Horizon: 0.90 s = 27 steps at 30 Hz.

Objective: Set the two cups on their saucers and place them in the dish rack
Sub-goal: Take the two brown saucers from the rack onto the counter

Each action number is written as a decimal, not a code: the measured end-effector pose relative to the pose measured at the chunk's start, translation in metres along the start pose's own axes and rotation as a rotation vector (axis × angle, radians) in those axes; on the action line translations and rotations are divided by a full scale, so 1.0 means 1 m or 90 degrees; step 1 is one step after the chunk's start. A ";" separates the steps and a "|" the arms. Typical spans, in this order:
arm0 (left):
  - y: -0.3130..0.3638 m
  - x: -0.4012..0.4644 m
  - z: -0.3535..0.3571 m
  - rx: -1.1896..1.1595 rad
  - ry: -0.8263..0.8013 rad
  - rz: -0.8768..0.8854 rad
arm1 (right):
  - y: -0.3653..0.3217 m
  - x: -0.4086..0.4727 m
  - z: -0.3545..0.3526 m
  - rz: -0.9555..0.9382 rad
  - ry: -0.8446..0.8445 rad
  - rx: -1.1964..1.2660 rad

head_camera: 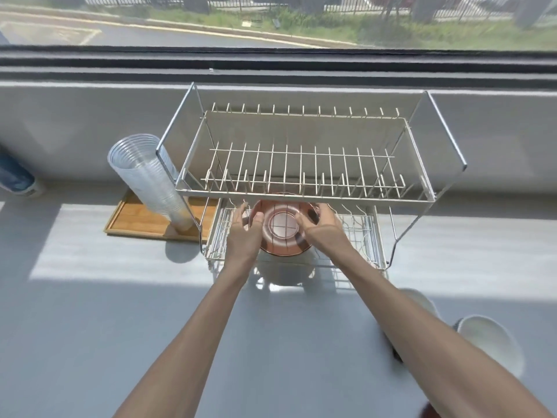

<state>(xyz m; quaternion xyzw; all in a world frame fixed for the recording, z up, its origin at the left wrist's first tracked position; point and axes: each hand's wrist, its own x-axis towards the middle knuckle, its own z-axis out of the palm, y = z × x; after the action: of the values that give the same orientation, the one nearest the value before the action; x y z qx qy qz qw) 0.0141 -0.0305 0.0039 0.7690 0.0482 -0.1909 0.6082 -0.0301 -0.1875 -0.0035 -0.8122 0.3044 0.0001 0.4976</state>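
A pink saucer (283,248) with a pink cup (283,226) on it sits in the lower tier of the metal dish rack (301,194), partly seen through the upper tier's wires. My left hand (245,233) holds the saucer's left rim, thumb on top. My right hand (324,230) holds its right rim. At the near right of the counter lies a white round dish (488,342). A second white piece (422,300) shows behind my right forearm. I cannot tell which of these is cup and which is saucer.
A tall leaning stack of clear plastic cups (144,173) stands on a wooden tray (135,218) just left of the rack. The rack's upper tier holds nothing. A grey wall and window run behind. A blue and white object (15,176) lies at the far left.
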 end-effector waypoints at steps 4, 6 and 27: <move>-0.016 -0.038 -0.001 -0.015 -0.017 -0.014 | 0.012 -0.044 -0.011 -0.042 0.025 0.025; -0.021 -0.058 -0.002 -0.023 -0.023 -0.022 | 0.020 -0.062 -0.013 -0.051 0.038 0.053; -0.103 -0.212 0.000 -0.034 -0.115 -0.093 | 0.137 -0.253 -0.012 0.094 0.119 0.108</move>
<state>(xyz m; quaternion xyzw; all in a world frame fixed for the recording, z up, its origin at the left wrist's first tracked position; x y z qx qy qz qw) -0.2131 0.0294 -0.0164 0.7267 0.0546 -0.3018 0.6146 -0.3080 -0.1158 -0.0311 -0.7392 0.4073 -0.0645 0.5325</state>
